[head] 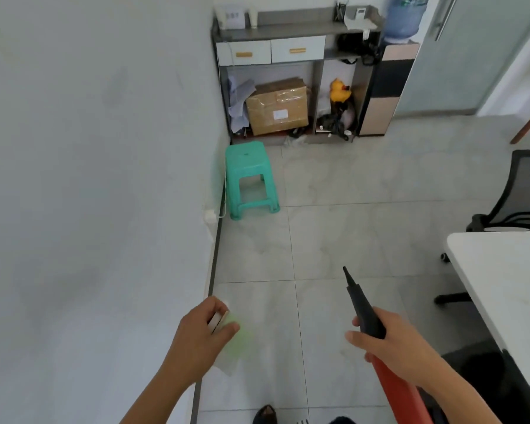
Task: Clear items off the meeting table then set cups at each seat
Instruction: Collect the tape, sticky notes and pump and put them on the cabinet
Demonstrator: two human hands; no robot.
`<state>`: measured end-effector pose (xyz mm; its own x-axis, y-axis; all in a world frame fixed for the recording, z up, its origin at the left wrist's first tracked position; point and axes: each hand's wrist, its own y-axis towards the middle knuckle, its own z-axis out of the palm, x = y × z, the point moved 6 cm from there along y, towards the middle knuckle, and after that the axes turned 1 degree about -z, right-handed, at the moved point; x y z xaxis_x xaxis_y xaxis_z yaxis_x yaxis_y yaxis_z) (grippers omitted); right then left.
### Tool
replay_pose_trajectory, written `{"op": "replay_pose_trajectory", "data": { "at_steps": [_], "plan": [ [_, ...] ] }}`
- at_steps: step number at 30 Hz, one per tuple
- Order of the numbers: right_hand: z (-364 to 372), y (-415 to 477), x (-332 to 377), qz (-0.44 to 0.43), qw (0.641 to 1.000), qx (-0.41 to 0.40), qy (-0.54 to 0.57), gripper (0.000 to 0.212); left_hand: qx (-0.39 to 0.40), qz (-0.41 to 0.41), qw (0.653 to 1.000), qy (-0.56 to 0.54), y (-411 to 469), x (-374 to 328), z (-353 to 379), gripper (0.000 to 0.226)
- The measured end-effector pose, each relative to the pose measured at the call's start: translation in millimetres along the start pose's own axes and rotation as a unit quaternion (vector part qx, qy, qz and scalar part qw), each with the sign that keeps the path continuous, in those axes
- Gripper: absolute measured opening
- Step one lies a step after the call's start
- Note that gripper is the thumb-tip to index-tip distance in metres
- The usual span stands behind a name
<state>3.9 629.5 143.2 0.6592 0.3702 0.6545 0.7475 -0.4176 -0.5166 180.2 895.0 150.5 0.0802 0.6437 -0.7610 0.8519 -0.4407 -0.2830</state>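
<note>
My left hand (201, 335) grips a small flat stack: a white card-like piece with a pale green translucent sheet or packet (237, 341) hanging under it. My right hand (389, 347) is closed around a long tool (363, 307) with a black tapered nozzle pointing forward and a red body running back under my forearm. Both hands are held over the floor, left of the white meeting table (502, 286), whose corner shows at the right edge. No cups are visible.
A green plastic stool (250, 179) stands by the wall. Behind it a grey shelf unit (294, 71) holds a cardboard box (277, 107) and a yellow rubber duck (339, 90). A water dispenser (392, 71) is at the right, a black office chair (517, 194) beside the table.
</note>
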Motion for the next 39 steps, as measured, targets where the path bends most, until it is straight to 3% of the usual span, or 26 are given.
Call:
{"op": "replay_pose_trajectory", "data": {
  "at_steps": [13,19,31,39],
  "plan": [
    [-194,278,10,0.059,0.998,-0.026,-0.02,0.026,0.042,0.024,0.999,0.011,330,-147,75,0.019],
    [-301,408,65,0.027,0.997,-0.034,-0.057,0.023,0.017,0.043,0.999,-0.01,457,-227,78,0.019],
    [-389,666,169,0.008,0.999,-0.003,-0.039,0.025,-0.015,-0.015,1.0,-0.02,730,-254,51,0.019],
    [-477,807,254,0.017,0.999,-0.05,0.006,0.022,0.005,0.069,0.998,0.0,937,-365,18,0.021]
  ]
}}
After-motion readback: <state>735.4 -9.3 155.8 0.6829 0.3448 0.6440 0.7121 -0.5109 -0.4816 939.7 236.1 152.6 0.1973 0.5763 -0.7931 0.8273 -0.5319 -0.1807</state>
